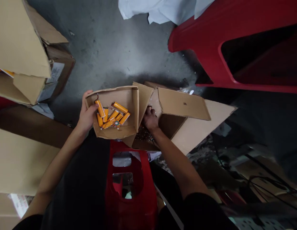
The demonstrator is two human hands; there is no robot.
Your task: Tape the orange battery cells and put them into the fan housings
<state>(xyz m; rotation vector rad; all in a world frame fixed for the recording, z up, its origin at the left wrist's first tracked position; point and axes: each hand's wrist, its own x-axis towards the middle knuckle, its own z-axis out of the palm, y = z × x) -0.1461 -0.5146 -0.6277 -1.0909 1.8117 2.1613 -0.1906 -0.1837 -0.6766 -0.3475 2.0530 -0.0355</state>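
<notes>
My left hand (pixel 87 113) grips the left wall of a shallow cardboard tray (pixel 136 110), its thumb inside over the rim by an orange cylinder. Several orange cylinders (pixel 121 107) with thin leads lie loose in the tray. To the right stands a deeper open cardboard box (pixel 173 123) with its flaps spread. My right hand (pixel 150 119) reaches into that box with fingers bent, above a heap of small dark and shiny pieces (pixel 144 134). What those fingers hold, if anything, is too small to make out.
A red plastic stool (pixel 148 191) stands below the tray, and a larger red plastic piece (pixel 208 35) at the upper right. Cardboard boxes (pixel 21 38) line the left side. White sheeting (pixel 160 9) lies at the top; black cables (pixel 268 182) and plastic bags sit lower right.
</notes>
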